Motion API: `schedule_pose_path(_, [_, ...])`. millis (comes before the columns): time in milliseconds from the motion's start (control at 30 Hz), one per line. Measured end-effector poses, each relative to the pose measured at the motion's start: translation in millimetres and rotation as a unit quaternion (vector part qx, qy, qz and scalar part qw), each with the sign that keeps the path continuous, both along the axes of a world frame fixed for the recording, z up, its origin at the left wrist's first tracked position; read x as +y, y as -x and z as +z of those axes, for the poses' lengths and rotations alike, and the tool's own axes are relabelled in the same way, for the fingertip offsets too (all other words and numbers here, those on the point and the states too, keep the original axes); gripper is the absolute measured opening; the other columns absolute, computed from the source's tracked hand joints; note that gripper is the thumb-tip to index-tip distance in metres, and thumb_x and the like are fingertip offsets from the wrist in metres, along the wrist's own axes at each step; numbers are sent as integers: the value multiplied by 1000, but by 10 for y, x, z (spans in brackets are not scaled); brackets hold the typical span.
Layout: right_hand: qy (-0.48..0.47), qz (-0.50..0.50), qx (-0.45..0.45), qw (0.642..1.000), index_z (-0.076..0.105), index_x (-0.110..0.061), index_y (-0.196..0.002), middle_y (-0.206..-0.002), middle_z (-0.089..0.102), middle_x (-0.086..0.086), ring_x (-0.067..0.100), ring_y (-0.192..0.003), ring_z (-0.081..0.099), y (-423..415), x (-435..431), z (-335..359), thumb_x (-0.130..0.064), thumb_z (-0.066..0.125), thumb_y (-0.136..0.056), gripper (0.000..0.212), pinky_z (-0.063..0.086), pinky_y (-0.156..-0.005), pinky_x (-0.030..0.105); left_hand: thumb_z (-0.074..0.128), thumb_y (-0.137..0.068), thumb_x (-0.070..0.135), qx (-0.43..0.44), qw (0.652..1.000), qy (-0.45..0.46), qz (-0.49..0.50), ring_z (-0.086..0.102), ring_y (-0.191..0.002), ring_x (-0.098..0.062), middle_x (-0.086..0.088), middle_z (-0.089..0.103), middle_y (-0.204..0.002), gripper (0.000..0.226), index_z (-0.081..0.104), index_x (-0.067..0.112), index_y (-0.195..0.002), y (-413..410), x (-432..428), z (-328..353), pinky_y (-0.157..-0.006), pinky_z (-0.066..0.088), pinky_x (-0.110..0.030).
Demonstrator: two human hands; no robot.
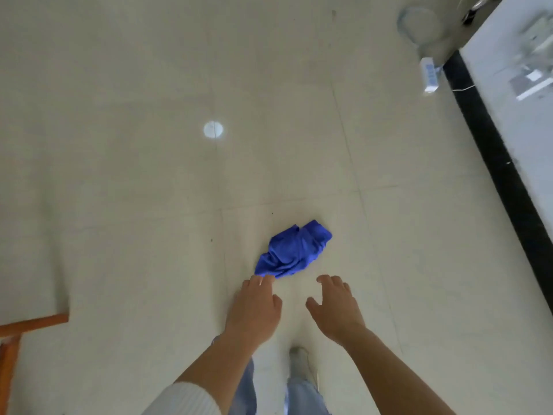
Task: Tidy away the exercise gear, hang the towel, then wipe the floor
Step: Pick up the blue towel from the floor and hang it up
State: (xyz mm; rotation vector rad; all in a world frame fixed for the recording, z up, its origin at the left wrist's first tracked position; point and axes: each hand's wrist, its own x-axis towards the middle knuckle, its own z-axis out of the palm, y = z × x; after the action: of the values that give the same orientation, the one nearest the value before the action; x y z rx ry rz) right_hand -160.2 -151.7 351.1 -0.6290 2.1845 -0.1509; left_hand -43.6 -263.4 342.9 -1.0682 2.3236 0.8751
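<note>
Head view, looking down. Pale glossy tiled floor [119, 181] across nearly the whole picture, crossed by thin grout lines, with a round bright reflection [213, 129] left of centre. Crumpled on one tile, a little right of centre: a blue cloth [294, 250], bunched into folds, lying on the floor and free of any grip. Just on its near side, both bare hands reaching forward, palms down. Left hand [254, 310] loose and wide, fingers nearly straight and close together, thumb out to the side, holding nothing; fingertips [263, 280] meeting the near left corner of the cloth in the picture, real contact or mere overlap impossible to tell. Right hand [336, 310] also wide and holding nothing, fingers spread and lightly bent, thumb splayed toward the left hand, just beside the cloth's near edge but apart from it. White ribbed sleeve [185, 396] covering the left arm near the elbow; right forearm bare. Between the forearms, light blue jeans [303, 396] and a pale shoe [300, 359] planted on the floor. At the lower left edge, a corner of orange-brown wooden furniture [21, 326]. Along the right, a black skirting strip [496, 163] running diagonally, backed by a glossy white panel [508, 121]. Near the strip's far end, a white power strip [430, 74] on the floor, and beyond it a round clear object [419, 25], too blurred to name.
</note>
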Motion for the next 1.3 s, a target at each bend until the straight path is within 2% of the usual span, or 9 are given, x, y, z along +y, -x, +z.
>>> schedule_pose_path(400, [-52, -63, 14, 997, 36, -20, -136, -135, 42, 0, 22, -120, 39, 639, -510, -3028, -29, 47, -95, 44, 39, -94, 34, 43, -95, 28, -16, 999, -22, -35, 37, -124, -22, -2, 43, -138, 53, 29, 18, -145, 714, -831, -3183, -96, 39, -33])
schedule_pose_path(533, [-62, -118, 56, 990, 22, -23, -147, -150, 24, 0, 23, -134, 25, 815, -544, -3764, -37, 50, -93, 62, 32, -102, 37, 49, -94, 37, -10, 997, -17, -73, 30, -131, -22, 1, 33, -146, 62, 24, 16, -147, 915, -930, -3844, -102, 37, -35])
schedule_pose_path(600, [-75, -124, 66, 987, 43, -25, -130, -151, 22, 0, 24, -137, 18, 830, -581, -3971, -36, 47, -94, 38, 26, -102, 39, 50, -94, 33, -5, 996, -10, -84, 34, -126, -22, 3, 40, -140, 43, 44, 17, -133, 943, -990, -4027, -97, 39, -34])
schedule_pose_path(667, [-58, -149, 66, 985, 53, -22, -103, -143, 33, -1, 22, -132, 24, 812, -601, -4015, -31, 45, -95, 14, 26, -97, 37, 49, -94, 24, 29, 997, -22, -66, 46, -107, -21, 5, 55, -110, 14, 54, 17, -105, 949, -1021, -4033, -81, 41, -31])
schedule_pose_path(733, [-23, -185, 58, 981, 54, -19, -101, -135, 42, -2, 21, -127, 30, 798, -587, -3842, -31, 43, -97, 17, 27, -90, 35, 48, -93, 18, 58, 996, -48, -53, 50, -80, -21, 7, 51, -77, 5, 48, 16, -88, 955, -1015, -3827, -65, 35, -28])
schedule_pose_path(800, [9, -211, 62, 975, 55, -18, -102, -124, 46, -3, 20, -121, 34, 811, -557, -3467, -31, 43, -97, 18, 26, -85, 32, 47, -92, 16, 80, 993, -63, -56, 46, -66, -21, 7, 45, -65, 7, 46, 15, -86, 976, -984, -3446, -58, 30, -28])
schedule_pose_path(967, [89, -253, 62, 961, 38, -23, -68, -80, 48, -5, 22, -84, 46, 835, -418, -1919, -24, 44, -94, 26, 35, -72, 34, 46, -94, 17, 127, 987, -57, -74, 47, -72, -20, 3, 50, -83, 7, 51, 12, -98, 1010, -859, -1957, -64, 32, -29])
schedule_pose_path(1133, [145, -309, 66, 937, 41, -14, -67, -64, 49, -1, 20, -60, 42, 784, -245, 50, -20, 49, -89, 25, 35, -56, 32, 47, -94, 16, 178, 982, -57, -41, 46, -61, -7, 9, 51, -71, 5, 51, 19, -94, 923, -638, -71, -56, 30, -18])
schedule_pose_path(1300, [244, -408, 65, 877, 48, -3, -70, -60, 51, 7, 19, -54, 39, 705, -13, 2055, -13, 53, -81, 16, 33, -47, 26, 48, -94, 16, 243, 966, -74, -39, 51, -71, -19, 1, 60, -79, 7, 54, 14, -96, 974, -447, 1756, -60, 33, -26])
